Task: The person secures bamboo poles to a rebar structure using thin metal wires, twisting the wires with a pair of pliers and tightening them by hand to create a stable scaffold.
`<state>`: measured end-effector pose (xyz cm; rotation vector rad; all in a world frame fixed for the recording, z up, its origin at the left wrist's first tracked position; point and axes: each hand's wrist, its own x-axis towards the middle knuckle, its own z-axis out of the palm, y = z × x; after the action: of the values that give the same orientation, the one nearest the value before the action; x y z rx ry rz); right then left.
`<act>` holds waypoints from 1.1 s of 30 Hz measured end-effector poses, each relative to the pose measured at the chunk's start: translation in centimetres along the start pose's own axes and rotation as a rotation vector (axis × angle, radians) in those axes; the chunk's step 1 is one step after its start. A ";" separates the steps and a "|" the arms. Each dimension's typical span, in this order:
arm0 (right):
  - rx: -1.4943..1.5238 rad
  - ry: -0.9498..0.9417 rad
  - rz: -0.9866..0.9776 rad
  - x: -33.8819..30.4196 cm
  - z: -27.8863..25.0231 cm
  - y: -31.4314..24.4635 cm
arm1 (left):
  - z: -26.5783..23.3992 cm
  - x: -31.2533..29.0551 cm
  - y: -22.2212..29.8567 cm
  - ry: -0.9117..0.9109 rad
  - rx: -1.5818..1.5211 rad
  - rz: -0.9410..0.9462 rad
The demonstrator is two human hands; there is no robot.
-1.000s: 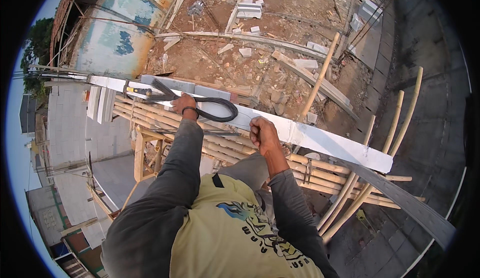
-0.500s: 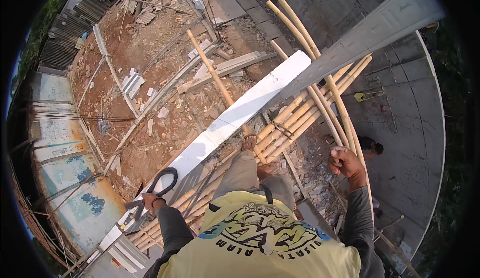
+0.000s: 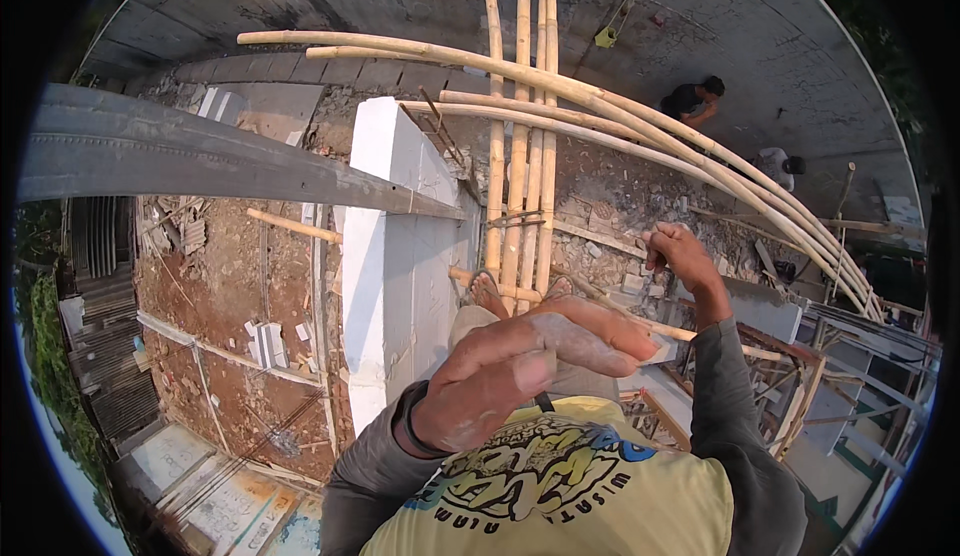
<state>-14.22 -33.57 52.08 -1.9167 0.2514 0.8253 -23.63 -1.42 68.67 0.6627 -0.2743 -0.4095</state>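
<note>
Key relation: white block wall point(image 3: 395, 266) lies to the person's L, long axis running fore-aft, i.e. away from the body, far end top of view. L hand point(image 3: 530, 356) is the nearer one, just R of the wall's near R edge in this view & up close to the camera; can't tell if there's contact, but none shows. R hand point(image 3: 685, 261) is well apart from it, farther R.

Bamboo bundle point(image 3: 518, 156) runs approx. parallel to the wall, along its R edge; lashed across, w/ the feet point(image 3: 487, 298) at its near end. In view it sits btwn wall & R hand. Long bent poles point(image 3: 560, 84) cross the bundle's far part and curve down past R hand on its R side.

Hands: L has fingers long, slightly bent, pointing R, thumb apart below them; nothing visible in it, palm side hidden. R has fingers curled in; can't tell if something thin is pinched there.

Grey metal beam point(image 3: 200, 161) comes in from the L & crosses the wall nr its far end, roughly at right angles, tip at the wall's R edge. Two people below, far R: one in a dark top point(image 3: 688, 103).
</note>
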 end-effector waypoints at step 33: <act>0.539 0.195 -0.093 6.9 13.4 23.0 | -31.8 22.1 -30.0 0.988 0.848 0.139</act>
<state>-26.49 -32.03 27.45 -1.4838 0.4503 0.4474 -0.59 -15.67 27.90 1.5747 0.4860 0.2291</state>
